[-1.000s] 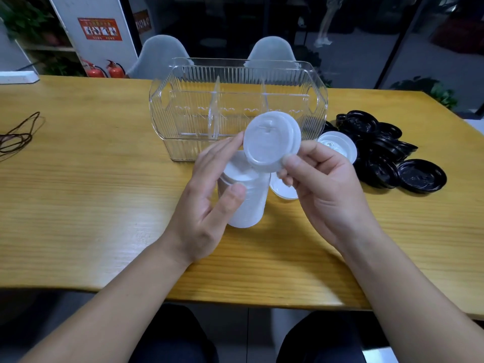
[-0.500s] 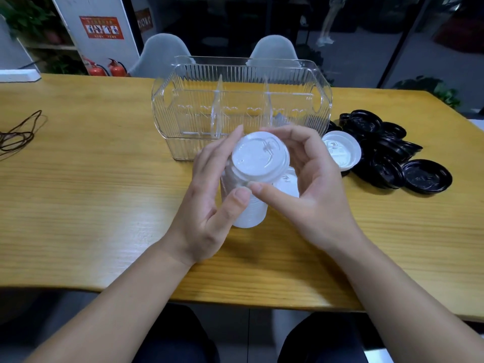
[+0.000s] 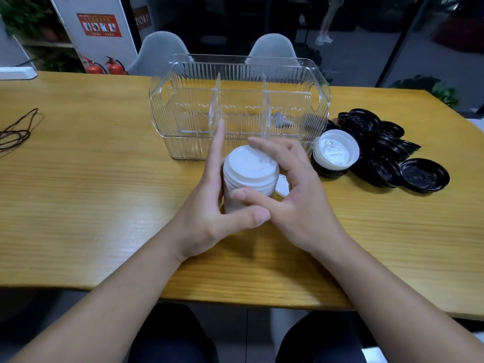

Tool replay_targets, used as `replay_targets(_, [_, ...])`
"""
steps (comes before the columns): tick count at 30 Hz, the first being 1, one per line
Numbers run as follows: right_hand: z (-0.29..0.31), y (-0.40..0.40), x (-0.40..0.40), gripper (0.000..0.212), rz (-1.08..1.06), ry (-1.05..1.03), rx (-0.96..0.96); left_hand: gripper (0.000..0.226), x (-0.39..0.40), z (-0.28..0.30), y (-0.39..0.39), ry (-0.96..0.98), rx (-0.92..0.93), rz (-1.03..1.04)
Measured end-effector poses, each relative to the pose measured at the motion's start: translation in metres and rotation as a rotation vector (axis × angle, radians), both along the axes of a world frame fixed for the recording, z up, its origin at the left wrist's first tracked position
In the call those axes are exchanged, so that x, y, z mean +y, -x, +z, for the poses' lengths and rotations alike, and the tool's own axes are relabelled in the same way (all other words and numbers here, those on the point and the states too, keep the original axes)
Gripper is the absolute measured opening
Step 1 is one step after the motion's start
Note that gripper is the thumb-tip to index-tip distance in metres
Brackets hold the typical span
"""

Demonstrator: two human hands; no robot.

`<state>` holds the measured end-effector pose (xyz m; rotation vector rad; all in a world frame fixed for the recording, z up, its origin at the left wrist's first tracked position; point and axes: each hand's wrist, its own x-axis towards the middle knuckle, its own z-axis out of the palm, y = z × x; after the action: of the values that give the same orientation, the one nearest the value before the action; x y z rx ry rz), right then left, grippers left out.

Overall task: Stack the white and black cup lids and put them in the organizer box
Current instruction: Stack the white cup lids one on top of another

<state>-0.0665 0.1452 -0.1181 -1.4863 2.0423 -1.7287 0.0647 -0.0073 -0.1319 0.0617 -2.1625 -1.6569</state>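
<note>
A tall stack of white cup lids (image 3: 250,170) stands on the wooden table in front of the clear ribbed organizer box (image 3: 183,100). My left hand (image 3: 207,218) grips the stack from the left, thumb across its front and index finger pointing up. From the right, my right hand (image 3: 301,205) holds the top lids, thumb on the near side and fingers over the far rim. One white lid (image 3: 335,150) lies on a short stack of black lids. A loose pile of black lids (image 3: 379,158) spreads to the right of it. The box has three compartments.
Another white lid (image 3: 282,186) lies on the table, partly hidden behind my right hand. A single black lid (image 3: 424,176) sits at the pile's right end. A brown cable (image 3: 15,132) lies at the far left, and two grey chairs (image 3: 157,53) stand behind the table.
My right hand brought the white lids it held tilted in the air down onto the stack and now presses them in place. My left hand stayed on the stack.
</note>
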Motion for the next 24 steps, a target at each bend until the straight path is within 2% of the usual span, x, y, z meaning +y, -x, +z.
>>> replay_targets(4, [0.002, 0.002, 0.009, 0.065, 0.034, -0.04, 0.02, 0.158, 0.001, 0.0, -0.002, 0.066, -0.071, -0.017])
replay_targets(10, [0.001, 0.004, 0.014, 0.048, 0.055, -0.016, -0.087, 0.148, 0.003, 0.0, 0.001, 0.051, -0.11, 0.042])
replay_targets(24, [-0.003, -0.009, 0.01, 0.054, -0.234, 0.032, -0.004, 0.146, 0.01, -0.001, 0.005, 0.066, -0.126, 0.125])
